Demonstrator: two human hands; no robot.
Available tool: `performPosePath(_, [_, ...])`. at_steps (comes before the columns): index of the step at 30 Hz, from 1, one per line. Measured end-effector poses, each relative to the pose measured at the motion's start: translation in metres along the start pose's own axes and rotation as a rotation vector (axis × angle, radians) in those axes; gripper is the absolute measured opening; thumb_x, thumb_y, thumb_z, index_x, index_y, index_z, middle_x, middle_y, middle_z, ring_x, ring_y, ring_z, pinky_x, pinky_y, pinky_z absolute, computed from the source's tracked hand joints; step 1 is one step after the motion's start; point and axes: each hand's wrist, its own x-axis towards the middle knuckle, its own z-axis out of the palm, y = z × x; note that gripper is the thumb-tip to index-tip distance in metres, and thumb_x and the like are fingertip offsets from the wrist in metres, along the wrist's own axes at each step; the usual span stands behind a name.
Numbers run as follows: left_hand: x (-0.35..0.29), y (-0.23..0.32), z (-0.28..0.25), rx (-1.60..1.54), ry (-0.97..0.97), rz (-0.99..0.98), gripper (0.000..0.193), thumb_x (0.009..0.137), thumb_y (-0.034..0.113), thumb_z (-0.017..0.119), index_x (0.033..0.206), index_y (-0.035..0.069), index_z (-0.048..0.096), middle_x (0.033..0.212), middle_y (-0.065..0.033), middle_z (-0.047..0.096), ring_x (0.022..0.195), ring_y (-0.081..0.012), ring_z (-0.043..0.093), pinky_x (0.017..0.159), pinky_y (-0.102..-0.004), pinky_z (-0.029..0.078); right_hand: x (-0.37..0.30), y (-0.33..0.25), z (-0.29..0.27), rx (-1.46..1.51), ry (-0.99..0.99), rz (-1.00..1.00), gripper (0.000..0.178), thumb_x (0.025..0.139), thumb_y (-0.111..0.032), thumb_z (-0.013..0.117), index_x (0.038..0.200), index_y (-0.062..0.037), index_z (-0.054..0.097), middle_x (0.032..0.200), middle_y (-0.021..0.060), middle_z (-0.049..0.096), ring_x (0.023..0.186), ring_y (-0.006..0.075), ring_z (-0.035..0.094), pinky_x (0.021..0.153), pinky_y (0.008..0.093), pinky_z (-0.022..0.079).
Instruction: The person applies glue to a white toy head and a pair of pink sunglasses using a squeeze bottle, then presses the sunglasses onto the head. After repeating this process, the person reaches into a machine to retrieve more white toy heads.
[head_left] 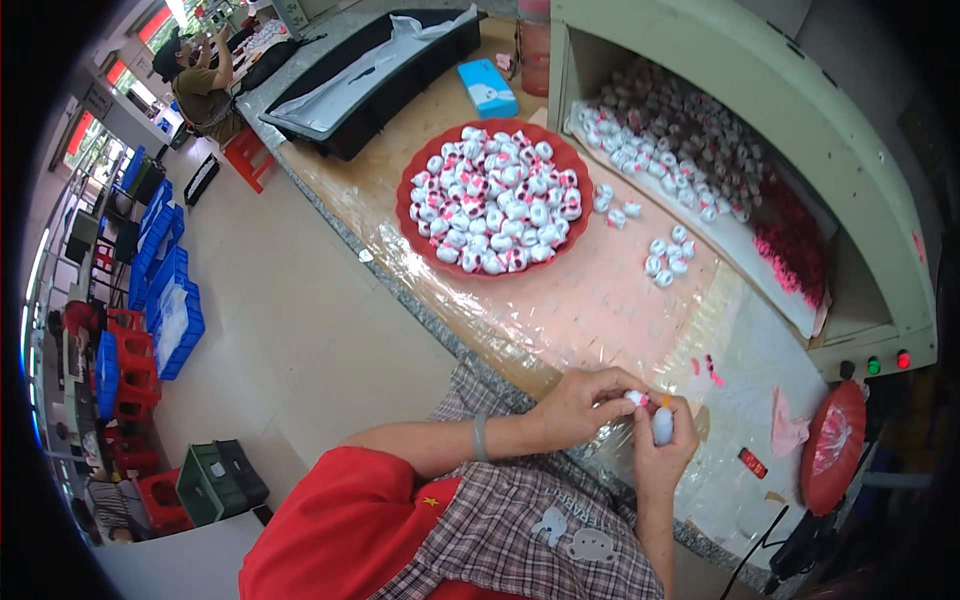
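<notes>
Close to the table's near edge, my left hand (585, 405) pinches a small white-and-pink figure head (636, 398) between thumb and fingertips. My right hand (668, 445) meets it there, fingers curled around a pale rounded piece (662, 427) whose exact kind I cannot make out. A bit of orange shows by the right fingertips. Beyond my hands stands a red scalloped bowl (408, 222), heaped with similar white heads with pink markings. Several loose white heads (668, 255) lie in a cluster on the table, to the right of the bowl.
A pale green cabinet (850, 150) with an open shelf of white and pink pieces borders the right side. Pink scraps (712, 370) and a red dish (835, 445) lie nearer. At the back are a black tray (350, 140) and a blue box (487, 88). Another person (205, 90) sits far left.
</notes>
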Motion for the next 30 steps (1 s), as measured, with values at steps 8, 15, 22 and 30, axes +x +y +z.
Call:
performPosePath(8, [-0.006, 0.002, -0.006, 0.134, 0.06, 0.073, 0.025, 0.084, 0.007, 0.063, 0.109, 0.004, 0.064, 0.1, -0.0089, 0.069, 0.09, -0.018, 0.066, 0.08, -0.0288, 0.051, 0.004, -0.002, 0.006, 0.005, -0.012, -0.162, 0.014, 0.075, 0.005, 0.058, 0.088, 0.0018, 0.052, 0.077, 0.0079, 0.051, 0.07, 0.0156, 0.048, 0.063, 0.0284, 0.042])
performPosePath(15, [-0.005, -0.001, -0.003, 0.106, 0.048, 0.104, 0.024, 0.082, 0.006, 0.064, 0.106, 0.003, 0.066, 0.096, -0.01, 0.07, 0.085, -0.0205, 0.068, 0.078, -0.0294, 0.051, 0.0, 0.009, 0.009, -0.014, 0.015, -0.103, 0.016, 0.074, 0.004, 0.058, 0.088, 0.0008, 0.05, 0.078, 0.0072, 0.05, 0.071, 0.015, 0.047, 0.063, 0.0277, 0.042])
performPosePath(22, [-0.004, -0.001, -0.006, 0.044, 0.063, 0.096, 0.024, 0.083, 0.007, 0.065, 0.106, 0.002, 0.066, 0.095, -0.0095, 0.07, 0.085, -0.0163, 0.067, 0.077, -0.0278, 0.051, 0.006, 0.02, 0.006, 0.06, -0.033, -0.069, 0.015, 0.075, 0.004, 0.057, 0.088, 0.0003, 0.051, 0.081, 0.0047, 0.048, 0.07, 0.0155, 0.047, 0.065, 0.0274, 0.042])
performPosePath(30, [-0.001, -0.008, -0.011, -0.294, 0.007, 0.01, 0.023, 0.084, 0.004, 0.068, 0.106, 0.0, 0.066, 0.098, -0.0052, 0.069, 0.089, -0.0096, 0.063, 0.079, -0.0247, 0.051, 0.009, 0.028, 0.004, 0.368, -0.119, 0.024, 0.011, 0.086, -0.002, 0.061, 0.093, -0.0044, 0.053, 0.076, 0.0001, 0.052, 0.054, 0.0034, 0.041, 0.046, 0.0168, 0.031])
